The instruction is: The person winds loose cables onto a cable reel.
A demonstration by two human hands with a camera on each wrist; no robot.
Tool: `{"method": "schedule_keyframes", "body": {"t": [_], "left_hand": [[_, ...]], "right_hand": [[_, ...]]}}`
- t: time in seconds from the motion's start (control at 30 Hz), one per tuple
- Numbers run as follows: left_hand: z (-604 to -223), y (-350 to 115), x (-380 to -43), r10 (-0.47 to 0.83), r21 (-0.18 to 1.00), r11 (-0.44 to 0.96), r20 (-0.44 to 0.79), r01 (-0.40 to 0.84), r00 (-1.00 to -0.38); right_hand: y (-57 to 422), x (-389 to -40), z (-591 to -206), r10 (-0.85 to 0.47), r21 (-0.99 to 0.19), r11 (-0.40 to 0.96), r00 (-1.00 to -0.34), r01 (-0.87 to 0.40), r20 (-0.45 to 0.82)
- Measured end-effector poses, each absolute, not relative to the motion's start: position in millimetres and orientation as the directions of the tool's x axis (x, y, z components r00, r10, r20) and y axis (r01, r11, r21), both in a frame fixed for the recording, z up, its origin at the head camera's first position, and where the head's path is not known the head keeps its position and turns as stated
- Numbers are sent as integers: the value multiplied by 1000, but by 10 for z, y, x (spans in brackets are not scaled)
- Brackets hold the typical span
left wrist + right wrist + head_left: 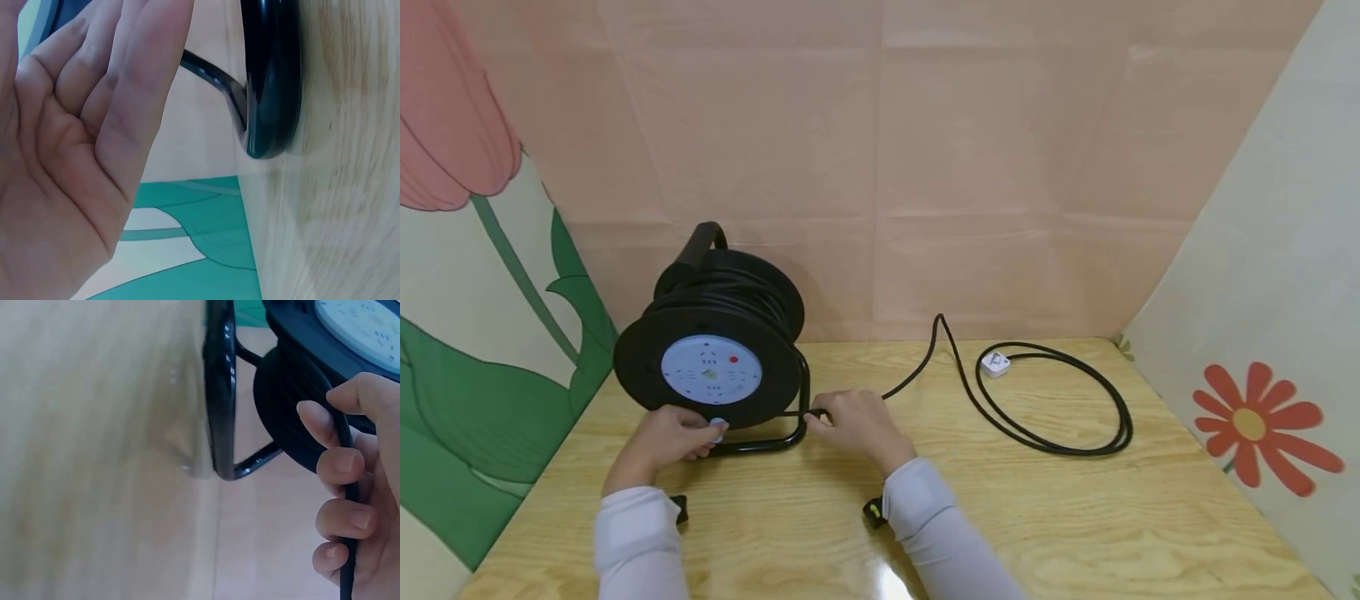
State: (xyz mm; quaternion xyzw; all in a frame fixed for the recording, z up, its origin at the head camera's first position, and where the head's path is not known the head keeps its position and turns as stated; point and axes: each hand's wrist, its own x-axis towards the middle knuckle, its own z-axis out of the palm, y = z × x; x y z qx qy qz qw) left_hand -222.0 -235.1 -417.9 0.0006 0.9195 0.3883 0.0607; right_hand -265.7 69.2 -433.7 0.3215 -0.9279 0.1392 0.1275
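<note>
A black cable reel (643, 367) with a pale blue round socket panel (711, 370) stands on its tubular frame (756, 447) at the left of the table. My left hand (664, 440) pinches the small pale knob (718, 427) at the lower edge of the reel's front disc; in the left wrist view the knob is out of sight. Just right of the frame, my right hand (859, 423) grips the black cable (351, 494), fingers curled round it. From there the cable runs right to a loose coil ending in a white plug (996, 364).
The wooden table (1075, 517) meets a pink sheet (985, 167) at the back. Painted panels stand at both sides, a tulip on the left and a red flower (1249, 425) on the right. The reel's carrying handle (700, 242) rises at its back.
</note>
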Motion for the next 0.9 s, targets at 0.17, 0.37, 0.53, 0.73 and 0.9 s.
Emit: {"method": "schedule_keyframes", "body": {"t": [0.17, 0.37, 0.53, 0.73, 0.9], "left_hand": [[-4133, -2399, -2202, 15, 648, 760, -97, -52, -995], [-4089, -2417, -2188, 7, 601, 798, -96, -52, -995], [-4054, -2446, -2165, 3, 582, 812, -76, -42, -997], [-4051, -2461, -2143, -6, 578, 814, -82, -52, -997], [-4085, -2464, -2168, 10, 585, 811, -68, -32, -998]], "right_hand": [[643, -2627, -4398, -564, -179, 747, -753, -640, 339], [639, -2626, -4430, -579, -224, 723, -750, -653, 318], [623, -2627, -4425, -612, -230, 688, -721, -688, 325], [611, -2608, -4425, -643, -232, 677, -715, -698, 275], [696, -2636, -4343, -626, -291, 690, -748, -663, 219]]}}
